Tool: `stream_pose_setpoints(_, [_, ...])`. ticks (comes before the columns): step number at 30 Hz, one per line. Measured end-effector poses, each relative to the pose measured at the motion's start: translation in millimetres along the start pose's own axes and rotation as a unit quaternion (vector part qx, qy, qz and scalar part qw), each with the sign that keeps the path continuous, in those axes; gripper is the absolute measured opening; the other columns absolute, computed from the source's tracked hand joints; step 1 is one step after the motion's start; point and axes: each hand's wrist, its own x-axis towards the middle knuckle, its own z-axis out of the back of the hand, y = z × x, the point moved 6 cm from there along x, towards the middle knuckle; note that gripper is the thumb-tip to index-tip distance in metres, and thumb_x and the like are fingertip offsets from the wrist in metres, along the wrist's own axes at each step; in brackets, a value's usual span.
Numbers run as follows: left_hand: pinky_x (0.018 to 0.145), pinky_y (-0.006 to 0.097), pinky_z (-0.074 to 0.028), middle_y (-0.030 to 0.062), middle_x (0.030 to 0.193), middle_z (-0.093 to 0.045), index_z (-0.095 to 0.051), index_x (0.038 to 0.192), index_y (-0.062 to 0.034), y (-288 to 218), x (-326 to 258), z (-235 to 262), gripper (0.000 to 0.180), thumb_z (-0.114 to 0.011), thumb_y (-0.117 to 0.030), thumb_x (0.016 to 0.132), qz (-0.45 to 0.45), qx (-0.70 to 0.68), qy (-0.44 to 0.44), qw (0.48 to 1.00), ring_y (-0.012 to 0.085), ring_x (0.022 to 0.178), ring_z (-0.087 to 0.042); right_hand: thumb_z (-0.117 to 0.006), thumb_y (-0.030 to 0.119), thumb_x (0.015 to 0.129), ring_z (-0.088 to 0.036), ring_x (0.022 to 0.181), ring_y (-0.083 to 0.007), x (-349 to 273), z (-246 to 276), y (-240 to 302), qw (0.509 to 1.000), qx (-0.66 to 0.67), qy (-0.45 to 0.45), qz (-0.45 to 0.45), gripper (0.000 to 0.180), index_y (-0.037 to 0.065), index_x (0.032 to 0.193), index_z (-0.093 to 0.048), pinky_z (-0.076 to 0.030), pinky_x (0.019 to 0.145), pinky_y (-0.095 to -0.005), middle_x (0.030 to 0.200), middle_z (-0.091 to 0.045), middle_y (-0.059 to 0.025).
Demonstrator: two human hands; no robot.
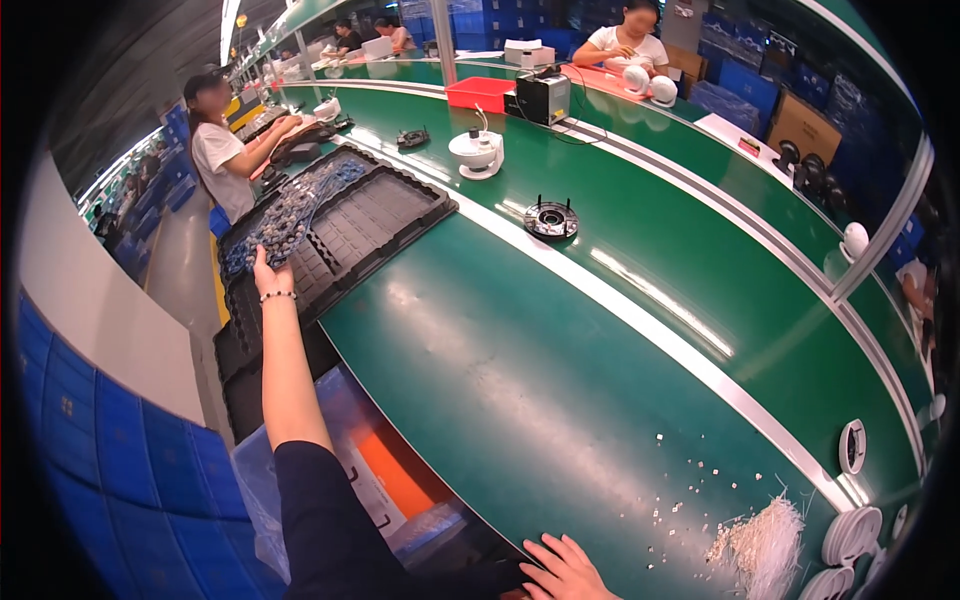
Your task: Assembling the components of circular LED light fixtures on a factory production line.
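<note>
The left hand (265,268) is stretched far forward on a nearly straight arm, a beaded bracelet (278,296) at the wrist, and is closed on the near edge of a clear blister sheet (290,212). The sheet is held raised and tilted just beyond the fingers, above a stack of black moulded trays (385,215) that lies directly ahead of the hand at the edge of the green belt (560,340). A grip on the near rim seems chosen so that the thin sheet can be peeled up without its contents being spilled; that is a judgement only.

The sheet is seen to be transparent and flexible, bowed along its length, with many small dark and bluish parts sitting in rows of pockets. Its far end droops toward the tray beneath it.

The right hand (562,570) is laid flat, fingers spread and holding nothing, on the near lip of the belt, probably as a brace for the long reach. Just to the right of that hand a heap of white wire-like pieces (765,545) is found, with tiny pale bits scattered beyond it and white round discs (852,535) stacked further right. Below the outstretched forearm a bagged orange bin (395,470) is set. A co-worker (215,150) is seated beyond the trays.
</note>
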Motion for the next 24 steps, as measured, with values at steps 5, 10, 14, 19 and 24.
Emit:
stream_pose_setpoints(5, [0.092, 0.040, -0.040, 0.0125, 0.117, -0.051, -0.046, 0.115, -0.0002, 8, -3, 7, 0.033, -0.048, -0.018, 0.087, -0.004, -0.011, -0.011, 1.000, 0.0264, 0.106, -0.050, -0.061, 0.025, 0.072, -0.034, 0.118, -0.0340, 4, -1, 2, 0.999, 0.011, 0.047, -0.002, 0.041, 0.002, 0.104, -0.055, -0.025, 0.100, -0.0472, 0.126, -0.039, -0.0168])
stream_pose_setpoints(10, [0.092, 0.041, -0.040, 0.0124, 0.115, -0.052, -0.049, 0.113, -0.0008, 10, 5, 2, 0.031, -0.048, -0.019, 0.088, -0.005, -0.051, -0.031, 0.998, 0.0265, 0.105, -0.050, -0.060, 0.027, 0.070, -0.031, 0.121, -0.0319, 10, -6, 5, 0.991, -0.041, 0.128, -0.018, 0.056, 0.003, 0.118, -0.045, -0.021, 0.102, -0.0451, 0.129, -0.035, -0.0159])
stream_pose_setpoints(14, [0.095, 0.042, -0.037, 0.0124, 0.121, -0.048, -0.046, 0.117, -0.0011, 4, 0, -7, 0.033, -0.043, -0.018, 0.089, -0.003, -0.037, -0.029, 0.999, 0.0273, 0.110, -0.046, -0.060, 0.024, 0.070, -0.029, 0.123, -0.0294, 10, -20, 6, 0.973, -0.196, 0.124, 0.005, 0.059, 0.002, 0.121, -0.041, -0.020, 0.102, -0.0443, 0.132, -0.033, -0.0148])
stream_pose_setpoints(19, [0.097, 0.042, -0.035, 0.0129, 0.124, -0.045, -0.043, 0.120, -0.0015, -2, 12, -14, 0.035, -0.038, -0.020, 0.091, -0.018, -0.017, -0.015, 1.000, 0.0276, 0.113, -0.044, -0.060, 0.019, 0.068, -0.025, 0.126, -0.0263, 16, -20, 6, 0.973, -0.191, 0.111, -0.070, 0.063, 0.001, 0.124, -0.037, -0.019, 0.103, -0.0436, 0.135, -0.029, -0.0121])
stream_pose_setpoints(24, [0.094, 0.043, -0.038, 0.0154, 0.118, -0.050, -0.046, 0.115, 0.0011, 4, 36, -15, 0.033, -0.035, -0.019, 0.091, -0.020, -0.009, -0.026, 0.999, 0.0291, 0.108, -0.048, -0.060, 0.019, 0.068, -0.025, 0.126, -0.0255, 20, -17, 3, 0.977, -0.160, 0.101, -0.101, 0.063, 0.002, 0.125, -0.037, -0.019, 0.103, -0.0432, 0.135, -0.029, -0.0115])
